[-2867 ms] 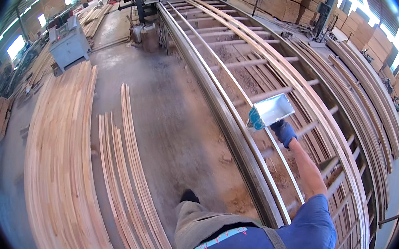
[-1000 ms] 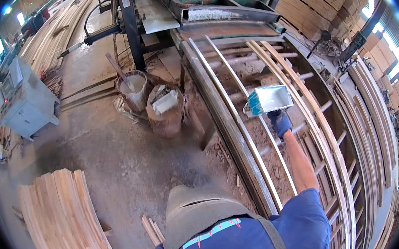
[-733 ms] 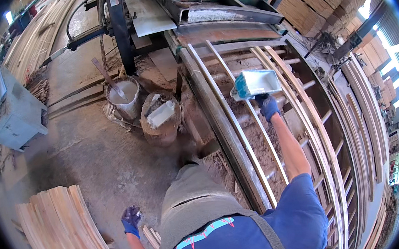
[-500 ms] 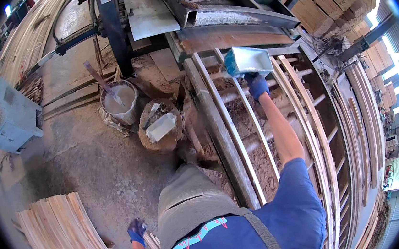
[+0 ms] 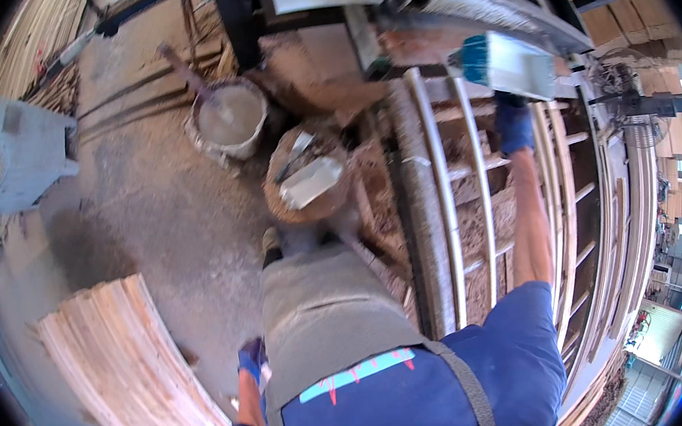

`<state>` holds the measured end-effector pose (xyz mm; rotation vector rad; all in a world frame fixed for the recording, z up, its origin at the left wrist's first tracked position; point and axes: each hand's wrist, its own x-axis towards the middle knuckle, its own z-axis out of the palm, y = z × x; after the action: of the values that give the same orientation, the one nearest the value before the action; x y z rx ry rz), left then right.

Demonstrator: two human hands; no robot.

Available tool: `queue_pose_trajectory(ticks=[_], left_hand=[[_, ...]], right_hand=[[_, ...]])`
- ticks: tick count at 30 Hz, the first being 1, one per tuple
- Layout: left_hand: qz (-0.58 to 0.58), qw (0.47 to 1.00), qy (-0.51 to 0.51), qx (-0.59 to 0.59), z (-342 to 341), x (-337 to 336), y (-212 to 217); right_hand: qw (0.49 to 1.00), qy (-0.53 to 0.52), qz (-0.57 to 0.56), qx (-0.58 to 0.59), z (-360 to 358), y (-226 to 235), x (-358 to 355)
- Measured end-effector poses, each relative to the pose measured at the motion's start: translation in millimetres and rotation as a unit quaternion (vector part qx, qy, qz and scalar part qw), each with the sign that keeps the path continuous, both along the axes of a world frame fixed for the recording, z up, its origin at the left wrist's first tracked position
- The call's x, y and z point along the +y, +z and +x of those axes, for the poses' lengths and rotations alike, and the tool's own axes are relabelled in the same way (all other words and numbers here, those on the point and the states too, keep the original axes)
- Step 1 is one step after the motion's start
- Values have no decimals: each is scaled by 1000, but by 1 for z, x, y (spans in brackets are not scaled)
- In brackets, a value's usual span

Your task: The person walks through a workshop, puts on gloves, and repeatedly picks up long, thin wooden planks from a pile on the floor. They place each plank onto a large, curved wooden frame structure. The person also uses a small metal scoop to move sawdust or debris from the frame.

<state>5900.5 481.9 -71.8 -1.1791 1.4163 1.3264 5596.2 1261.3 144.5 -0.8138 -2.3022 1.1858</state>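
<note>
At the upper right, my gloved right hand [image 5: 515, 124] grips a hand-held rectangular box [image 5: 520, 67], white with a teal end. I hold it over the far end of the rack, where several pale wooden strips [image 5: 483, 191] lie lengthwise across rollers. My right arm is stretched far forward. Down by my apron [image 5: 327, 284], at the left hip, is my gloved left hand [image 5: 251, 358] with its fingers curled. A small pale bit shows beside it; what it is stays partly hidden by my body.
A bucket [image 5: 257, 131] of pale liquid with a stirring stick stands ahead, beside a round stump [image 5: 276, 193] bearing a white block. Stacked boards [image 5: 126, 365] lie at the left, near a grey cabinet [image 5: 23, 153]. A metal machine frame [image 5: 485, 6] crosses the far side.
The view has shifted, so the bucket and stump sit farther right. My right hand still carries the box at the rack's far end. The left hand has come closer against the apron.
</note>
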Motion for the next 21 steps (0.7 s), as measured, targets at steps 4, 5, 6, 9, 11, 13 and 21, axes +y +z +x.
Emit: queue_pose_trajectory(ticks=[4,5,6,9,11,13,21], left_hand=[[45,999,-19,23,-96,-20,-16],[77,997,6,25,-108,-43,-37],[82,995,27,43,-128,-47,-35],[45,997,-3,64,-172,-59,-13],[31,998,-9,62,-179,-71,6],[19,998,-7,52,-165,-86,6],[-84,992,25,-85,-41,-165,22]], right_hand=[[988,22,-150,26,38,54,-129],[984,24,-168,58,47,58,-155],[959,36,-263,100,61,56,-173],[886,-27,-443,133,65,45,-264],[867,-11,-483,124,68,-2,-298],[920,38,-389,12,69,-60,-321],[939,172,45,-295,70,-279,-353]])
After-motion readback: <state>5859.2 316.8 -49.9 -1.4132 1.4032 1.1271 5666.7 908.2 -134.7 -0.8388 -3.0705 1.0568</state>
